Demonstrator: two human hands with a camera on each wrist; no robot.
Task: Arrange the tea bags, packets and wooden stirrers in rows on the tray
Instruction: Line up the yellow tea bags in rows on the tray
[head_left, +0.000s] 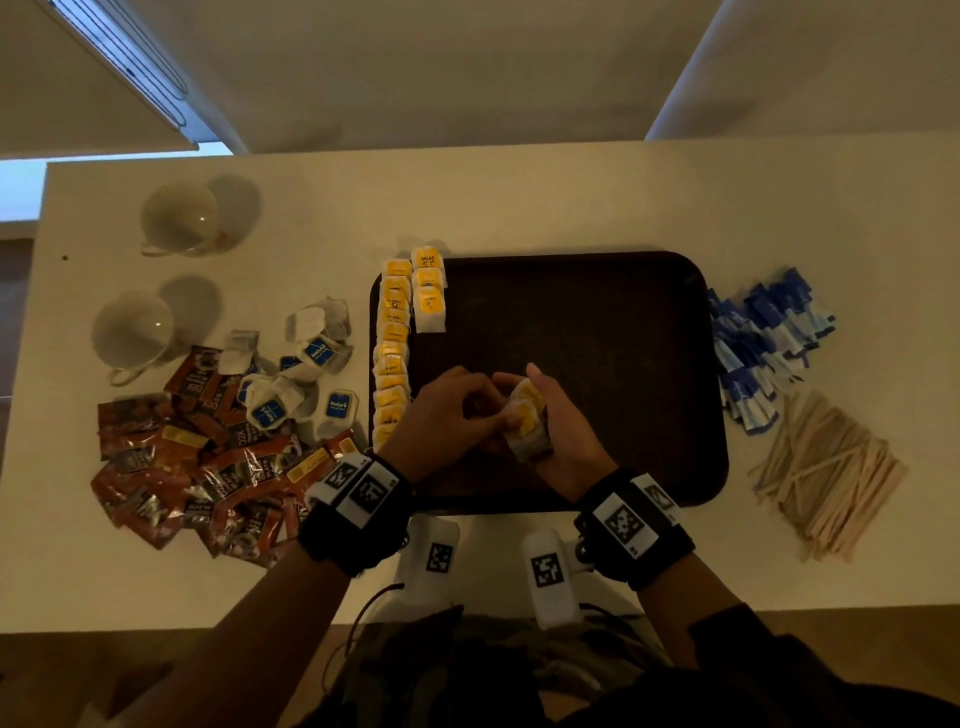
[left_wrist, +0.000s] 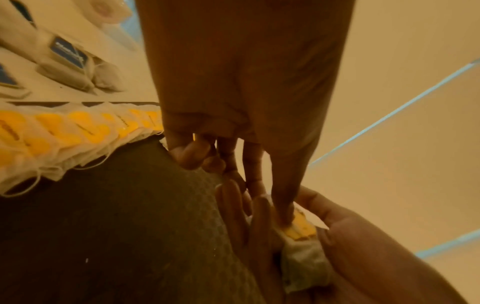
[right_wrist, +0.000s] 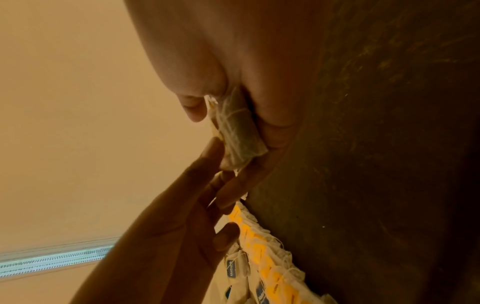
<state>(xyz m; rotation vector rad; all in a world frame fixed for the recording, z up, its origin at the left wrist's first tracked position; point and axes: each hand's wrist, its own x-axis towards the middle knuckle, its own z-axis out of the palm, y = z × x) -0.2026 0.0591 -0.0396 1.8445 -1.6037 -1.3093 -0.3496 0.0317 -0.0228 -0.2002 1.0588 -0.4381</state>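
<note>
Head view: I look straight down on my work, biggest thing first.
Tabletop (head_left: 519, 208): white; it carries everything.
Tray (head_left: 597, 322): dark, at the middle near my edge; mostly bare.
Done: one long row of yellow tea bags (head_left: 390, 353) runs down the tray's left edge; a second row (head_left: 428, 293) beside it has three bags, at the far end.
Left, by my reckoning: most of it. Brown packets (head_left: 208, 457) and blue-tagged tea bags (head_left: 306, 374) lie heaped toward the tabletop's left edge, blue packets (head_left: 763, 343) and wooden stirrers (head_left: 826, 473) toward its right edge, all off the tray.
Right hand (head_left: 561, 431): above the tray's near half, thumb up, fingers clamped round a small stack of yellow tea bags (head_left: 527, 421).
Left hand (head_left: 447, 415): touching the right; its fingertips (left_wrist: 284, 216) pinch the top bag of that stack, peeling one off, I judge, for the second row.
</note>
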